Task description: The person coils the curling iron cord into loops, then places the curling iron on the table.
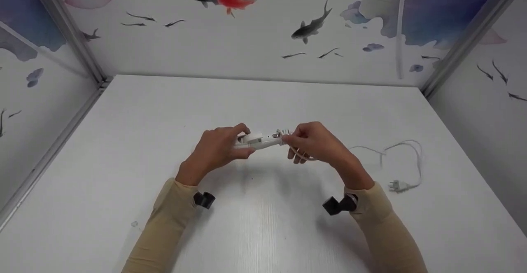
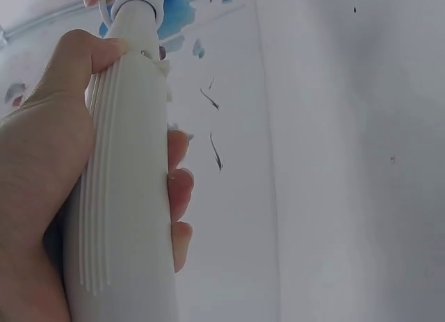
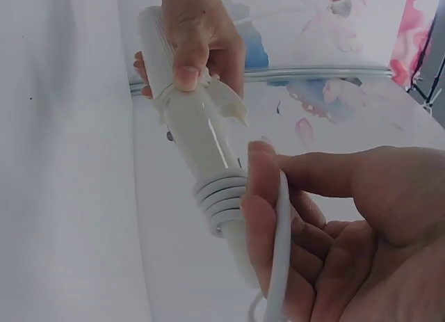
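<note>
Glossy plastic device, smooth cord

White tabletop, faint wood grain. Behind it, white back panel printed with red fish, dark fish, blue-purple wash. Metal posts at back corners.

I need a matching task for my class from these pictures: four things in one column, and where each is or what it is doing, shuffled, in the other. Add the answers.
Column one
1. Left hand
2. Right hand
3. Plug
4. Red fish

Column two
A. Lies on the table, to the right of both hands
B. Grips the ribbed white handle
C. Is pictured on the back wall
D. Holds the white cord beside its coils

Right pairs: 1-B, 2-D, 3-A, 4-C
</note>
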Tool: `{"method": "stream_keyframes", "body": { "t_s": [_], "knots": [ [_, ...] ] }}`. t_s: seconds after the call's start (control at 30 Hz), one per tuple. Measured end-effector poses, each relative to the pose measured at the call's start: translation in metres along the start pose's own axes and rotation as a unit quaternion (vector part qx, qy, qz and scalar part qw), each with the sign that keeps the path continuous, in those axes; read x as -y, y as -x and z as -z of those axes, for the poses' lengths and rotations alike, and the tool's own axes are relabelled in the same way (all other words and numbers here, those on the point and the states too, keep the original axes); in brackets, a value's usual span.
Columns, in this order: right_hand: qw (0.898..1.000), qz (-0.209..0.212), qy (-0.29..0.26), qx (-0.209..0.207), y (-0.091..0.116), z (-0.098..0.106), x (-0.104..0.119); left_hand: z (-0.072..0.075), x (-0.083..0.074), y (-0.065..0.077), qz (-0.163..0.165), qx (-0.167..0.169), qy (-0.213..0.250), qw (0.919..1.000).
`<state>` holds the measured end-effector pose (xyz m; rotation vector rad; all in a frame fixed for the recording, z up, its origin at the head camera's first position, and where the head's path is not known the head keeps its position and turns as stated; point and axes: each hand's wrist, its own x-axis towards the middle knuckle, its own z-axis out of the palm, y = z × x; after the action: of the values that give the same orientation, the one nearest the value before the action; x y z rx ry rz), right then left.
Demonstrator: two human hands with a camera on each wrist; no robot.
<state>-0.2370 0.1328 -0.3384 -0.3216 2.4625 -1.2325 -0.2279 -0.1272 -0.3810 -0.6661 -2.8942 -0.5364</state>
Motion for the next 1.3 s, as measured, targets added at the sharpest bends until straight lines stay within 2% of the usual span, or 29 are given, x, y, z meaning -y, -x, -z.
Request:
{"method": "stream_keyframes", "body": {
  "t_s": [0.13,0.37,0.57,0.73,0.9,1.07,1.3],
  "knots": [
    [0.999,0.014,-0.016,0.037,0.0,-0.001,-0.003,-0.001,0.001,0.0,0.001,-0.014,0.005,0.9999],
    [0.996,0.051,-0.034,0.071,-0.001,-0.003,-0.008,0.0,0.005,-0.001,0.002,-0.037,0.028,0.9989],
    [0.99,0.037,-0.056,0.124,-0.011,-0.004,-0.021,0.003,0.008,-0.001,0.007,-0.06,0.033,0.9976],
    [0.985,0.054,-0.047,0.158,-0.017,-0.005,-0.029,0.003,0.006,0.0,0.015,-0.064,0.024,0.9976],
    [0.986,0.054,-0.02,0.156,-0.017,-0.005,-0.029,0.003,0.005,0.0,0.01,-0.066,0.028,0.9974],
    [0.985,0.049,0.021,0.165,-0.024,-0.006,-0.035,0.005,0.005,0.001,0.016,-0.05,0.058,0.9969],
    [0.99,-0.037,0.023,0.134,-0.038,-0.006,-0.052,0.007,0.006,0.001,0.025,-0.046,0.102,0.9934]
  ]
}}
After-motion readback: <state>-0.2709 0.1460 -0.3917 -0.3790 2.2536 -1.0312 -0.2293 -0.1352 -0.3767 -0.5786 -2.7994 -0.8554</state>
